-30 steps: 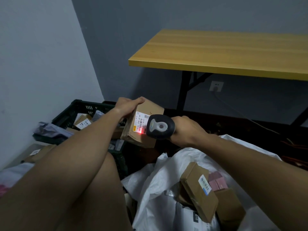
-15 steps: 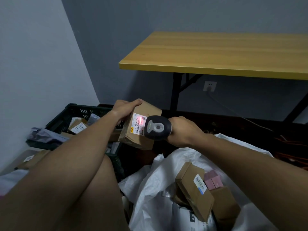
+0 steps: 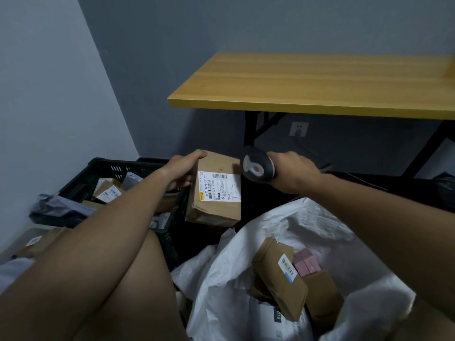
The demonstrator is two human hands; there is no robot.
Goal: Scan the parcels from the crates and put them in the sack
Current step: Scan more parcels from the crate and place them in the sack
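Note:
My left hand grips a brown cardboard parcel by its upper left corner, its white barcode label facing me. My right hand holds a dark handheld scanner just right of the parcel's top edge; no red light shows on the label. The parcel hangs between a black crate of parcels on the left and the open white sack below right. Inside the sack lie a flat brown box with a barcode label, pink boxes and other packages.
A yellow wooden table on black legs stands ahead, with a wall socket below it. Grey bags and cardboard parcels lie at the left. My bare knee sits low in the middle, beside the sack.
The scanner has pulled away to the right of the label and its red light no longer shows there. The parcel has turned so that the label faces me more fully.

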